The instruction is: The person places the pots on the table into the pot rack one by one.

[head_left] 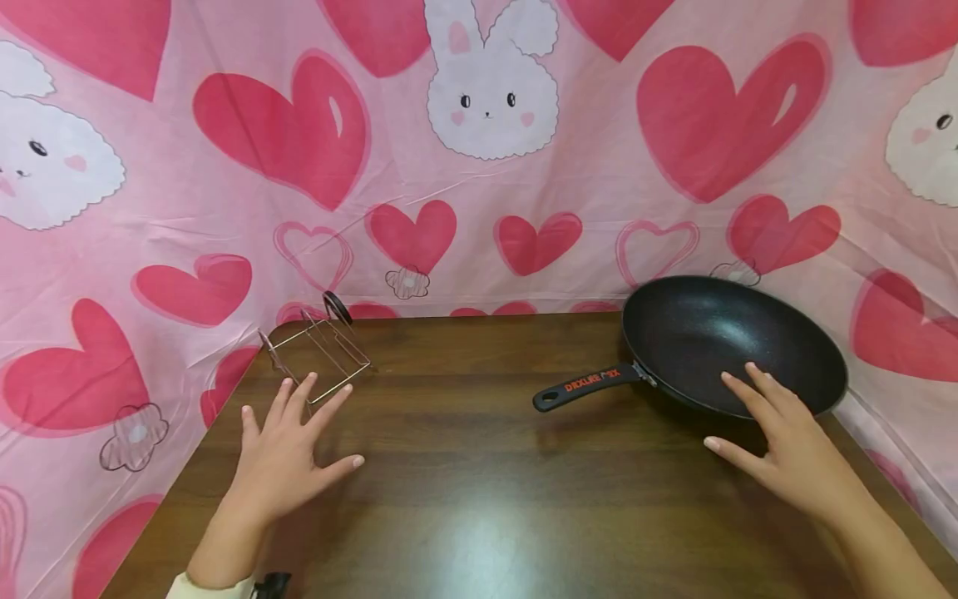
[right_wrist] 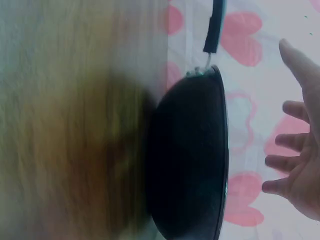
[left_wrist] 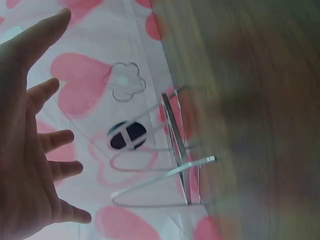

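Note:
A black frying pan point(head_left: 703, 341) with a long handle point(head_left: 591, 387) lies at the back right of the table, its handle pointing left. Over the pan's near rim in the head view hovers my right hand point(head_left: 793, 457), fingers spread and holding nothing; the right wrist view shows it apart from the pan point(right_wrist: 187, 155). At the back left stands a wire rack point(head_left: 318, 353) with a dark round piece at its far end. My left hand point(head_left: 280, 466) is in front of the rack, fingers spread and bare; in the left wrist view a gap separates it from the rack point(left_wrist: 175, 145).
The brown wooden table point(head_left: 464, 474) reaches back to a pink cloth point(head_left: 479, 191) printed with hearts and rabbits, which hangs behind it and along both sides. A small black object point(head_left: 272, 585) shows beside my left sleeve at the bottom edge.

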`<state>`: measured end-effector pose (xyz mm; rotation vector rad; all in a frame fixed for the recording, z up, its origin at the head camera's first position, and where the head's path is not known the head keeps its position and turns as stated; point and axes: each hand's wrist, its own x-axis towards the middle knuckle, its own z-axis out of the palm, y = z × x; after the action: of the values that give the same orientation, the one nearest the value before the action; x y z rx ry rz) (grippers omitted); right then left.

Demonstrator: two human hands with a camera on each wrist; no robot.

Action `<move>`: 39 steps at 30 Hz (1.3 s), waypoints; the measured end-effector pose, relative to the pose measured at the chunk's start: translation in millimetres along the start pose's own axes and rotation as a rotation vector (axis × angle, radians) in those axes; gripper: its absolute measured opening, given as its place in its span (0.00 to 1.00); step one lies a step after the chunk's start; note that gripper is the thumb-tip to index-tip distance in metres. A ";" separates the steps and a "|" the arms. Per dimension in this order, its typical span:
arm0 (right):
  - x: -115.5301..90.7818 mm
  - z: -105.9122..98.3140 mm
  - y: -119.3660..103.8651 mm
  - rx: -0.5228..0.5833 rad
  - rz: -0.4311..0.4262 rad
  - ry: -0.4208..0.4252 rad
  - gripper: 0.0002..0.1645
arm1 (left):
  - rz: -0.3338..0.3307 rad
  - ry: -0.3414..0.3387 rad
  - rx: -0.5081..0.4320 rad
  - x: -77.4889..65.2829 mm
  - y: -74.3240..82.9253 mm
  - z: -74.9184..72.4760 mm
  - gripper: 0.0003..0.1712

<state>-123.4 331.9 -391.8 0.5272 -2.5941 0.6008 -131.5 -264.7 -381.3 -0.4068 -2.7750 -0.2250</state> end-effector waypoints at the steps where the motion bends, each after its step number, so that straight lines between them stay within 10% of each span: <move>1: 1.0 1.4 -1.4 0.002 -0.012 0.024 0.56 | 0.013 0.016 -0.009 2.6 2.2 0.9 0.53; 13: 7.6 25.9 -37.2 0.197 0.122 0.188 0.29 | 0.154 0.089 -0.240 30.3 37.9 14.5 0.47; 20: 13.1 39.3 -49.9 0.380 0.340 0.028 0.18 | 0.226 0.012 -0.441 50.0 66.8 24.7 0.43; 30: 32.3 71.3 -61.1 1.066 0.624 -0.081 0.21 | 0.243 -0.178 -0.834 86.1 110.0 50.8 0.30; 39: 53.6 99.2 -74.4 1.427 0.822 0.018 0.21 | 0.230 -0.255 -1.013 120.5 152.0 80.3 0.24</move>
<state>-166.3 207.7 -423.1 -0.2590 -1.8316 2.6573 -218.2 -74.4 -399.0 -1.0234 -2.5862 -1.6170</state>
